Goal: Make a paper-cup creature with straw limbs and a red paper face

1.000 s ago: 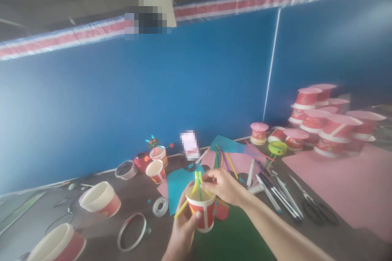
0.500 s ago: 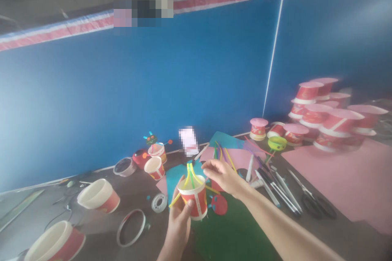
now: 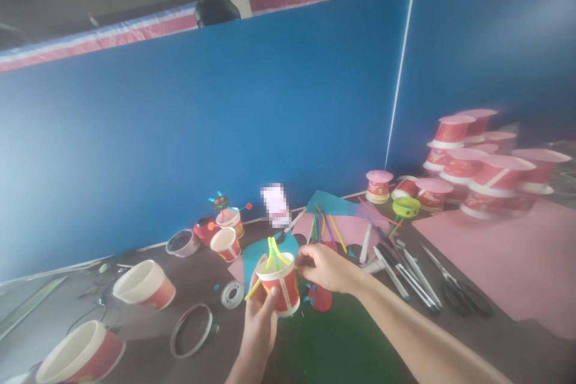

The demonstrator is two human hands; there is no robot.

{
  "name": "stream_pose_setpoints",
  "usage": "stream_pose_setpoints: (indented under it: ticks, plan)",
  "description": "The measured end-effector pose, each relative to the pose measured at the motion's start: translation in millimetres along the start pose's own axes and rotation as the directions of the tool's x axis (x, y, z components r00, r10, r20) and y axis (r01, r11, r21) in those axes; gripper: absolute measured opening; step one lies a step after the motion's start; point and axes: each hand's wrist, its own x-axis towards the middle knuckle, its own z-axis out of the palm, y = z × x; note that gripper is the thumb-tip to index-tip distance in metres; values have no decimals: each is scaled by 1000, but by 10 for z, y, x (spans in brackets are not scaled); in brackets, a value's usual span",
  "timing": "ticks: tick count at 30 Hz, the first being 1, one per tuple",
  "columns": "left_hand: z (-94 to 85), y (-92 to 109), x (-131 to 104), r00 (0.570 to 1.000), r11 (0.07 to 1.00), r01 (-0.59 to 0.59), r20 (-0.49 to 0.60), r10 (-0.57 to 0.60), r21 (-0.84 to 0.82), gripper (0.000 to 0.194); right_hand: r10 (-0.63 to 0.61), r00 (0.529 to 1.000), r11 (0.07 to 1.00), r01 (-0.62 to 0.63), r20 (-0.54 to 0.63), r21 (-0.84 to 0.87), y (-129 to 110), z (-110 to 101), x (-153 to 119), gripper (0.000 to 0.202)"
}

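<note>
My left hand (image 3: pixel 263 312) is wrapped round a red and white paper cup (image 3: pixel 285 295), its thumb on the front. Yellow straws (image 3: pixel 275 245) and a green one stand up inside the cup, leaning together at the top. One yellow straw end (image 3: pixel 252 291) sticks out through the cup's left side. My right hand (image 3: pixel 321 267) is closed at the cup's right side, its fingertips pinching the yellow straw where it comes out there; the fingers hide most of that end. Just beyond the cup, below my right hand, lies a red paper disc (image 3: pixel 320 298) with small blue pieces.
To the left are paper cups (image 3: pixel 144 285), a cut cup ring (image 3: pixel 191 331) and a tape roll (image 3: pixel 233 294). On the right lie pens (image 3: pixel 411 279), scissors (image 3: pixel 454 288) and pink paper (image 3: pixel 486 252). Red cups (image 3: pixel 490 180) are stacked behind, before a blue partition (image 3: pixel 270 114).
My right hand has moved down and left to the cup's right side, and its fingers have closed on the yellow straw end there. The left hand still holds the cup.
</note>
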Motion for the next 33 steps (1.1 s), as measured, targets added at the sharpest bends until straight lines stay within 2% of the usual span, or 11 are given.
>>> stream_pose_setpoints:
  ticks: [7, 12, 15, 18, 20, 22, 24, 26, 29, 30, 33]
  plan:
    - [108, 37, -22, 997, 1000, 0, -71, -1, -2, 65, 6, 996, 999, -9, 85, 38, 36, -97, -16, 15]
    - [194, 31, -77, 999, 996, -34, -37, 37, 88, 79, -80, 985, 989, 59, 154, 137, -112, -151, -96, 68]
    - [208, 3, -117, 998, 978, -56, 14, 55, 200, 84, -83, 992, 994, 75, 100, 81, -230, -92, -141, 55]
    - [93, 82, -71, 977, 919, -193, 155, 147, 345, 95, -61, 998, 997, 61, 3, 53, -275, -89, -146, 50]
    - [-85, 244, 57, 946, 787, -317, 233, 225, 529, 98, -66, 996, 995, 70, -63, 66, -259, -156, -126, 53]
    - [-320, 466, 267, 927, 619, -347, 156, 342, 705, 89, -78, 987, 995, 86, -143, 48, -228, -257, -101, 49]
    - [-565, 681, 522, 880, 384, -216, 8, 474, 898, 76, -84, 968, 996, 87, -238, 2, -204, -360, -82, 46]
    - [-772, 830, 762, 858, -5, -21, 20, 513, 1000, 62, -74, 949, 997, 66, -308, -36, -197, -439, -76, 44]
    - [-940, 919, 982, 893, -156, -26, 94, 441, 987, 33, -54, 932, 998, 35, -358, -59, -199, -506, -79, 41]
    - [-953, 934, 1009, 905, -173, -54, 121, 408, 983, 24, -52, 927, 998, 31, -370, -62, -194, -518, -80, 42]
    - [-855, 1005, 966, 918, -218, -146, 214, 334, 965, 15, -48, 913, 997, 22, -406, -68, -156, -542, -68, 46]
